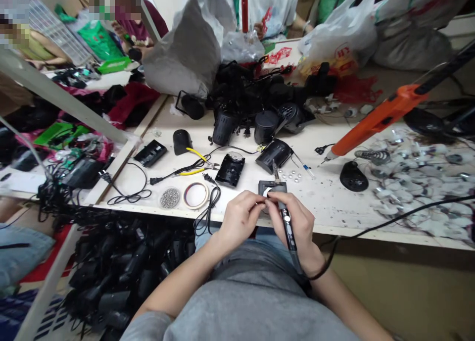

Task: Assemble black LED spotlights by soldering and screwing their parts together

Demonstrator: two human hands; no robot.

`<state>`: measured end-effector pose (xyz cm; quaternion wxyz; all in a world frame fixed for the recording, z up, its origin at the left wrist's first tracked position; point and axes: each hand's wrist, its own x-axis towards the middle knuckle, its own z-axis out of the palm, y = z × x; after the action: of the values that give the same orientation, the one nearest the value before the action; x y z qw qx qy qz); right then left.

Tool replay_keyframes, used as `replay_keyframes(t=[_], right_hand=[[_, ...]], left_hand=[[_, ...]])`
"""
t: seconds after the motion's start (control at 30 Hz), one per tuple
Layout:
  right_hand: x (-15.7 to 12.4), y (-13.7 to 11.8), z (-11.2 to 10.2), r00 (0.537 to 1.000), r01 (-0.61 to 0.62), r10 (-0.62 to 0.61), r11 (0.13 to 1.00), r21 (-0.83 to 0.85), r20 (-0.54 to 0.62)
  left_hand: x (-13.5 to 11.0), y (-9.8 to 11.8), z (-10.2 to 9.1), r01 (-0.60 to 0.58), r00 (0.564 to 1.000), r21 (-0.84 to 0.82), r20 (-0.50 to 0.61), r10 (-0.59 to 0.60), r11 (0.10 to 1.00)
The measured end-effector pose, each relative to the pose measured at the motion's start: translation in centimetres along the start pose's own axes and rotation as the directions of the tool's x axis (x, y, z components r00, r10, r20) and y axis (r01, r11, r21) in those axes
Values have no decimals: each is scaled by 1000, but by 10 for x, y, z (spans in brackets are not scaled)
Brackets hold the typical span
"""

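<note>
My right hand (299,219) is closed around a soldering iron (288,227) with a dark handle, its metal tip pointing away from me over the bench edge. The thumb and finger of that hand also meet near a small white piece (267,192). My left hand (241,215) pinches at the same spot, fingertips almost touching the right ones; what it grips is too small to make out. Just beyond the fingers lies a dark grey block (272,185). Farther on are an open black housing (230,170) and a black curved shell (274,155).
Yellow-handled pliers (196,163), a tape roll (195,195) and a dish of small metal beads (169,198) lie to the left. An orange electric screwdriver (374,121) hangs at right above many wired white parts (426,182). Black housings pile up behind. Other people sit across.
</note>
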<state>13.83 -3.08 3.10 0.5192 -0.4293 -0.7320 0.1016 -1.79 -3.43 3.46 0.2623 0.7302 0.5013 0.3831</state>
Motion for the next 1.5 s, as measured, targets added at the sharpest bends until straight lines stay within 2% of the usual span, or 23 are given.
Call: replay_keyframes(t=[0.1, 0.23, 0.37, 0.47, 0.6, 0.77, 0.97, 1.23, 1.5], right_hand=[[-5, 0, -3, 1000, -25, 25, 1000, 3, -9], [-9, -1, -6, 999, -47, 47, 999, 9, -5], [-13, 0, -19, 998, -49, 48, 998, -27, -39], [-23, 6, -40, 995, -83, 79, 994, -65, -58], [-46, 14, -72, 992, -121, 120, 993, 15, 27], [-58, 5, -96, 993, -110, 109, 994, 24, 43], [-61, -6, -97, 995, -51, 41, 994, 101, 96], [-64, -5, -93, 991, -74, 82, 994, -76, 104], [-64, -2, -81, 991, -72, 73, 997, -20, 115]], left_hand=[[1, 2, 4, 97, 995, -102, 45, -93, 990], [2, 5, 9, 252, 968, -252, 82, -238, 935], [0, 9, 10, 298, 955, -268, 69, -290, 916], [-3, 11, 11, 280, 960, -192, 41, -278, 941], [-7, 11, 18, 166, 986, 0, -33, -166, 986], [-10, 11, 29, 149, 986, 139, -95, -137, 979], [-11, 12, 38, 151, 984, 219, -122, -126, 964], [-14, 11, 44, 140, 988, 311, -110, -110, 940], [-13, 8, 48, 186, 981, 316, -116, -157, 930]])
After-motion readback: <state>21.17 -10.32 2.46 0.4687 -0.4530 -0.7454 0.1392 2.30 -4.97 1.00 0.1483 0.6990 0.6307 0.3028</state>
